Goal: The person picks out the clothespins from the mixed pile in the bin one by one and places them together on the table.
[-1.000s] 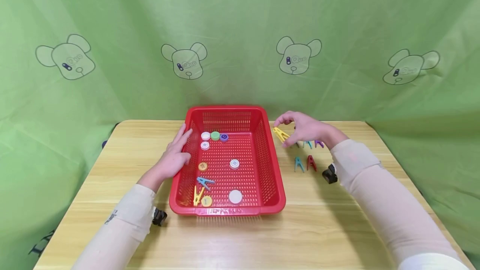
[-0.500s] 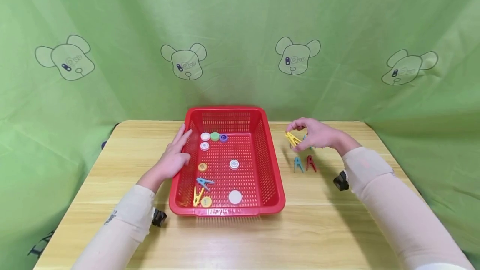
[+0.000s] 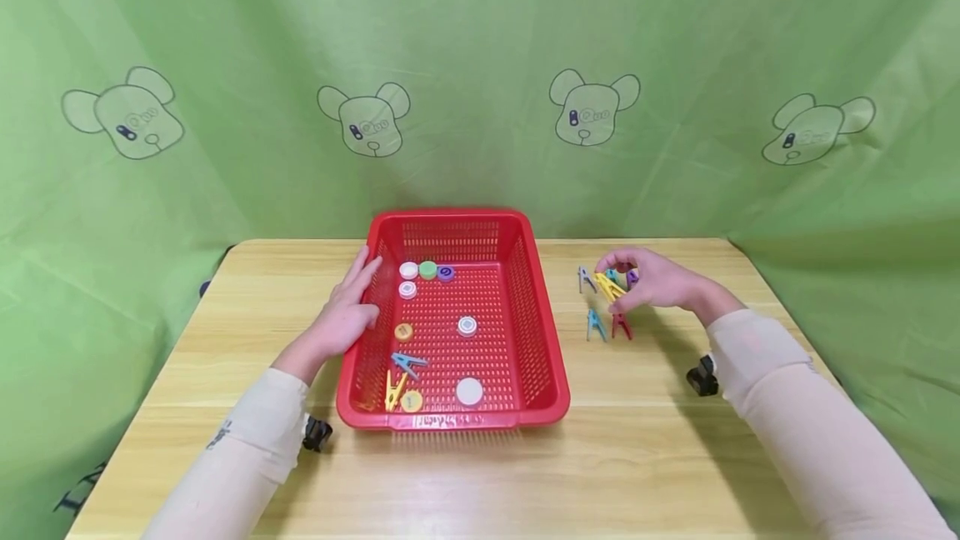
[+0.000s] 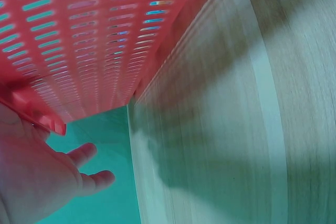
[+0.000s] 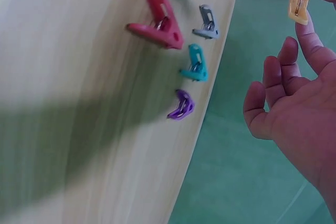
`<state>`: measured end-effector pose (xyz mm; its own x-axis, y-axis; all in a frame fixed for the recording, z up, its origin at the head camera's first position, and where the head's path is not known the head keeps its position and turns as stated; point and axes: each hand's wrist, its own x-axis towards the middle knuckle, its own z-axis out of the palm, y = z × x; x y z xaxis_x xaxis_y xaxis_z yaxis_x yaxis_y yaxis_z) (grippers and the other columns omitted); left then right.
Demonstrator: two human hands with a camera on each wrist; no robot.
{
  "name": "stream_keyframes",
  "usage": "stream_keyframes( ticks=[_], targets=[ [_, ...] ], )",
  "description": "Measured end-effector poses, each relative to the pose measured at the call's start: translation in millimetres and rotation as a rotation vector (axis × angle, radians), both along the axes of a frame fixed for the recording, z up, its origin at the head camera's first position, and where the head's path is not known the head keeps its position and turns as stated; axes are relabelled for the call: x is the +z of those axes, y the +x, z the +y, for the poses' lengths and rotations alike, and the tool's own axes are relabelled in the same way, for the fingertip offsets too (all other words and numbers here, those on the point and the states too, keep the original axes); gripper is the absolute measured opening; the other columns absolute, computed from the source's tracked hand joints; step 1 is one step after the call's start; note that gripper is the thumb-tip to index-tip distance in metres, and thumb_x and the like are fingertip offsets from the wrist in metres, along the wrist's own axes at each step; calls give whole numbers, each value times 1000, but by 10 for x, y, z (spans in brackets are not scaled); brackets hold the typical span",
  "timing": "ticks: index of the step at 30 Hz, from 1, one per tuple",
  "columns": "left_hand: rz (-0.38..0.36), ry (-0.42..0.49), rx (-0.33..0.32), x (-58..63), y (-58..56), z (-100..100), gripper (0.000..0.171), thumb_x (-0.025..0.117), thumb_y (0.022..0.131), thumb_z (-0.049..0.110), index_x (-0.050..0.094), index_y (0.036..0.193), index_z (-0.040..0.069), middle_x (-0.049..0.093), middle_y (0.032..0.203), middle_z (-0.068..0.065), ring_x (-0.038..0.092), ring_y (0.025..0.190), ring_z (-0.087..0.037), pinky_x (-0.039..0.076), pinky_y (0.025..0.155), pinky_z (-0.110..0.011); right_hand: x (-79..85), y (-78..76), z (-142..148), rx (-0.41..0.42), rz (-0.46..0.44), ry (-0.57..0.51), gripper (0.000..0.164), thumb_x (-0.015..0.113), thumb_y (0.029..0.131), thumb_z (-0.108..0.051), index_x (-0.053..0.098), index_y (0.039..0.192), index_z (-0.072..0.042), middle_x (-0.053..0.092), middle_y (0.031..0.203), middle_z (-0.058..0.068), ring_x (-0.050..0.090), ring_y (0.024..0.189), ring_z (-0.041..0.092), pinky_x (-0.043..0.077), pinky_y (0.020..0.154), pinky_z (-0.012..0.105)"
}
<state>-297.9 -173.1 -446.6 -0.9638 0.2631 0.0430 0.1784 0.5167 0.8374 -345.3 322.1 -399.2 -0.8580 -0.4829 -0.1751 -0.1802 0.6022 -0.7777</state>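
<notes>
In the head view my right hand (image 3: 663,280) pinches a yellow clothespin (image 3: 609,287) between thumb and fingers, above a group of clothespins on the table. Around it stand a grey clothespin (image 3: 587,280), a teal clothespin (image 3: 596,324), a red clothespin (image 3: 621,325), a purple clothespin (image 3: 632,278) and another teal clothespin (image 5: 196,64), partly covered in the head view. My left hand (image 3: 341,319) rests on the left rim of a red plastic basket (image 3: 453,422), its fingers extended. In the left wrist view the basket's perforated wall (image 4: 89,51) rises beside that hand.
Inside the basket lie several round bottle caps, among them a white cap (image 3: 469,392) and a green cap (image 3: 427,270). A blue clothespin (image 3: 408,363) and a yellow clothespin (image 3: 393,392) lie there too. A green curtain (image 3: 480,107) hangs behind the wooden table (image 3: 480,482).
My right hand has moved right, away from the basket, carrying the yellow clothespin over the others. The grey clothespin now shows to its left. My left hand stays on the basket rim.
</notes>
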Motion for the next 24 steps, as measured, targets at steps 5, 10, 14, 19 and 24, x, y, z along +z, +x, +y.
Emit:
stream_keyframes(
  ticks=[5, 10, 14, 19, 24],
  targets=[
    [4, 6, -6, 11, 7, 1, 91, 54, 76, -2, 21, 160, 10, -8, 166, 9, 1, 148, -40, 16, 112, -65, -20, 54, 92, -21, 17, 23, 55, 87, 69, -2, 61, 117, -1, 51, 102, 19, 44, 96, 36, 45, 74, 33],
    [-5, 16, -9, 6, 2, 1, 90, 53, 78, -3, 21, 161, 11, -9, 165, 12, 0, 148, -38, 17, 112, -64, -64, 123, 207, -59, 36, 43, 58, 87, 68, -4, 60, 120, 0, 53, 110, 17, 47, 102, 34, 46, 83, 37],
    [-7, 9, -8, 13, 2, 0, 90, 54, 78, -3, 21, 161, 11, -9, 165, 12, 1, 148, -39, 18, 111, -65, -126, 159, 313, -78, 61, 53, 57, 88, 69, -6, 60, 119, -1, 55, 115, 18, 48, 108, 35, 39, 94, 51],
    [-10, 4, -6, 32, 10, 3, 91, 54, 77, -3, 21, 161, 11, -9, 165, 11, 2, 148, -40, 20, 111, -64, -219, 197, 431, -106, 89, 69, 57, 88, 70, -8, 60, 119, -2, 53, 126, 20, 44, 119, 41, 28, 103, 66],
    [-3, 1, -6, 31, 7, 0, 92, 55, 76, -3, 21, 160, 10, -9, 165, 11, 1, 148, -39, 18, 112, -64, -276, 239, 487, -136, 81, 82, 59, 88, 70, -10, 59, 121, -1, 52, 130, 23, 40, 124, 47, 22, 105, 70]
  ],
)
